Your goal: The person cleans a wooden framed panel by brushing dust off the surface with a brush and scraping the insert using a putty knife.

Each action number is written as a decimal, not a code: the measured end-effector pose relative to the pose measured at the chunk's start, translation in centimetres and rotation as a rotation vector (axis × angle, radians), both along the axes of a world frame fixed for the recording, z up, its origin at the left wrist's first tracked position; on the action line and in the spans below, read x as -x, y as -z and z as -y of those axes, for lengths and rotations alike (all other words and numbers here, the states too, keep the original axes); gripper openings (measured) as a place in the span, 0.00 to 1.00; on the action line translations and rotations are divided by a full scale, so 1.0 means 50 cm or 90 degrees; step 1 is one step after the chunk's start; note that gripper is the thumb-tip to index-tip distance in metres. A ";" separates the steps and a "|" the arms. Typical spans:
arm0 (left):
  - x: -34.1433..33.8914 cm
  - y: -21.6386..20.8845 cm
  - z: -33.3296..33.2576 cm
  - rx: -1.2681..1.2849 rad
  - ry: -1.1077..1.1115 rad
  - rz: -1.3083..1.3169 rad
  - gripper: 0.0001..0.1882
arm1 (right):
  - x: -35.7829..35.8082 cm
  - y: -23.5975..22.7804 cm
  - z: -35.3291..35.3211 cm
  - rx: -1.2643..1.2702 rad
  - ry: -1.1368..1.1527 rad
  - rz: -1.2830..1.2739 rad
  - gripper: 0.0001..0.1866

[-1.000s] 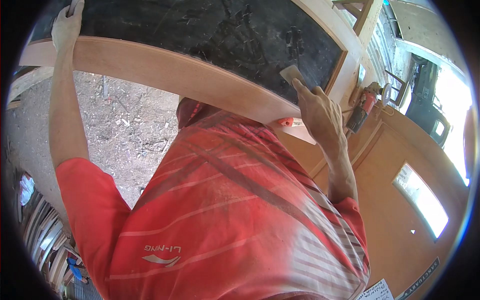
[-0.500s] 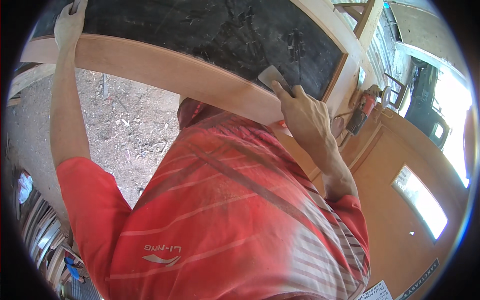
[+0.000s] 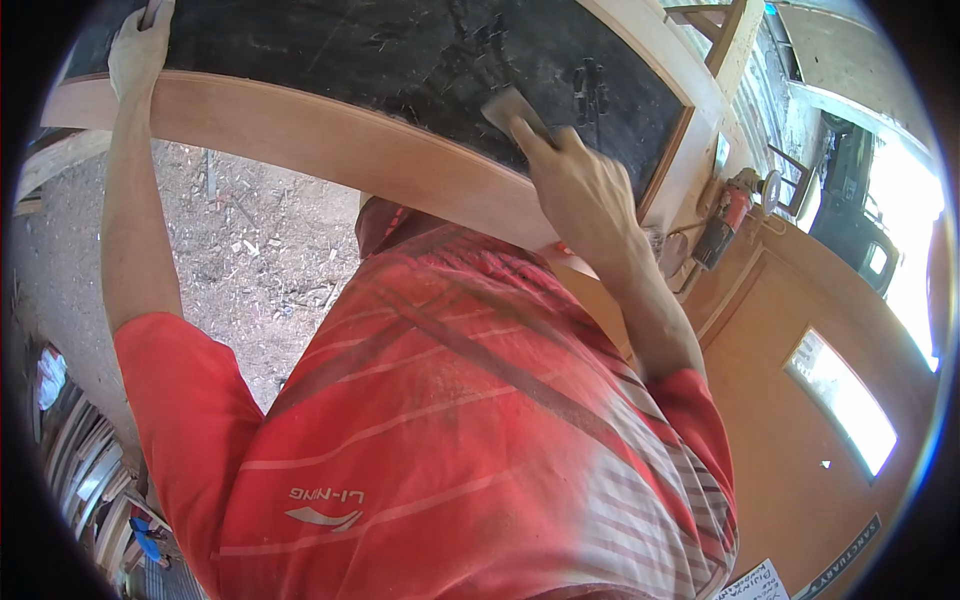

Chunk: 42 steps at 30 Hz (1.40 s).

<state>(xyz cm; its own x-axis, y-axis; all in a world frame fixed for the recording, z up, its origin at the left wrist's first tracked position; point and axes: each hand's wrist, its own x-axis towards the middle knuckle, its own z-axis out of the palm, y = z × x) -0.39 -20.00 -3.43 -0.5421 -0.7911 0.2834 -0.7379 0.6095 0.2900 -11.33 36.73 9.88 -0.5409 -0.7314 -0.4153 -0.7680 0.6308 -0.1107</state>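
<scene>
A dark black panel (image 3: pixel 330 45) set in a pale wooden frame (image 3: pixel 330 130) lies across the top of the view. Scuffs and scraped marks show on its right part. My right hand (image 3: pixel 590 190) is closed round a flat scraper (image 3: pixel 512 108), whose blurred grey blade lies over the panel near its front edge. At the far left, my left hand (image 3: pixel 138 60) rests over the panel, its fingers closed on something dark and narrow. The top of the picture cuts that thing off, so its kind is unclear.
An angle grinder (image 3: pixel 728 215), red and black, sits to the right of the frame. A brown wooden door (image 3: pixel 770 400) with a bright window opening stands at right. Wood strips (image 3: pixel 95 470) are piled lower left. Chips litter the dirt floor (image 3: pixel 260 240).
My right hand and the scraper have moved left and farther up over the panel. My left hand stays almost where it was.
</scene>
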 end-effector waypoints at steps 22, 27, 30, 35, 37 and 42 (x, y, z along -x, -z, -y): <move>-0.005 -0.001 -0.028 -0.004 -0.006 -0.004 0.41 | -0.011 -0.010 0.032 0.028 -0.085 -0.016 0.25; -0.002 0.002 -0.016 0.010 -0.003 -0.006 0.41 | 0.000 -0.006 0.033 0.054 -0.056 0.002 0.24; -0.006 0.003 -0.002 0.033 -0.011 0.001 0.41 | 0.020 -0.008 0.031 0.029 0.023 0.009 0.22; 0.004 -0.006 -0.012 0.018 -0.015 -0.014 0.40 | 0.057 -0.007 0.034 0.022 0.059 -0.020 0.19; -0.010 0.003 -0.023 0.014 0.005 -0.013 0.40 | 0.045 -0.005 0.006 0.016 0.061 -0.028 0.18; -0.003 -0.004 -0.021 -0.005 0.000 -0.015 0.41 | 0.070 -0.013 0.016 0.022 0.052 -0.055 0.18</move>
